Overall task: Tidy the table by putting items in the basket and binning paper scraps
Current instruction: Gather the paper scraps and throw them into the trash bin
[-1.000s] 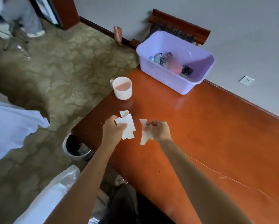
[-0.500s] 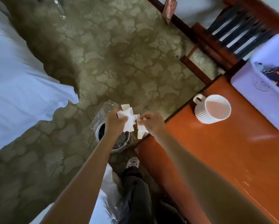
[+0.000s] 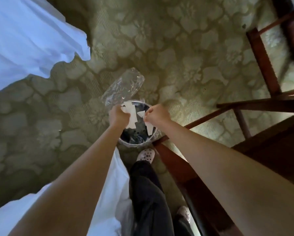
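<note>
Left hand: we are seeing the left hand (image 3: 118,116) hovering over the bin (image 3: 130,144), its grip clenching round the left scrap (image 3: 131,116), a jagged piece of white paper that is sticking out past the fingers.
Right hand: the right hand (image 3: 157,114) is hovering beside it, grip pinching the right scrap (image 3: 149,129) at the fingertips; a white strip is hanging down from the pinch.
Scraps, position: we are placing both above the bin's open mouth, neither touching the rim; the two scraps are hanging close together but apart.
Bin: it is standing on the carpet (image 3: 185,53), round, dark inside. A clear plastic liner (image 3: 124,89) is spilling out over the far rim onto the floor.
Worktop: we are catching only its dark red-brown leg (image 3: 174,161), running just beside the bin on the right.
Chair: a wooden chair frame (image 3: 262,62) is standing at the upper right, well apart from the bin.
Bed: a white bed sheet (image 3: 23,31) is draping down at the upper left.
Person: a pale perforated shoe (image 3: 145,155) is resting just short of the bin, with dark trousers (image 3: 148,193) above it.
</note>
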`<state>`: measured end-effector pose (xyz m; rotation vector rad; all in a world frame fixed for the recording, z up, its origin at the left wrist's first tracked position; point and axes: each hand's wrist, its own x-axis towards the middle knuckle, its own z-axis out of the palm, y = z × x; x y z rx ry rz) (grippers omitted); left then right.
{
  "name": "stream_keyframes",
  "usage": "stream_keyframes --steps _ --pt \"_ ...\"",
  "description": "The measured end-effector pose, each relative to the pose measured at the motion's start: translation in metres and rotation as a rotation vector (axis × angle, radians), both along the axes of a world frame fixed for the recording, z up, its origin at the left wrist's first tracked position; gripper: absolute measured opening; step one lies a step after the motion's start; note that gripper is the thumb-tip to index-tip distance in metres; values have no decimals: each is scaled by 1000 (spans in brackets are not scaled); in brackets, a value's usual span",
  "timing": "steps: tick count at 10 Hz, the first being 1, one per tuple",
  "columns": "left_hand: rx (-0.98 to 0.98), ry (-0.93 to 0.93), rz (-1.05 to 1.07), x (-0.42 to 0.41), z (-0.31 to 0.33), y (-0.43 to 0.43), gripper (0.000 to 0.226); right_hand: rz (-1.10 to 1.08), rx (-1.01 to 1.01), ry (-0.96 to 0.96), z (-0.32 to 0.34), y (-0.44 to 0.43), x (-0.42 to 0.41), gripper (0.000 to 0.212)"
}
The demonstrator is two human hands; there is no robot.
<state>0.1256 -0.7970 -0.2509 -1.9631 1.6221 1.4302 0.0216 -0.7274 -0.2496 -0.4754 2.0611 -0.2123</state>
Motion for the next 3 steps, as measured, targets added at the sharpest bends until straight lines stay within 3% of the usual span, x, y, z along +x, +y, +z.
stream_keyframes --steps 3 --pt "44 -136 74 33 -148 6 30 125 202 -29 -154 -12 29 22"
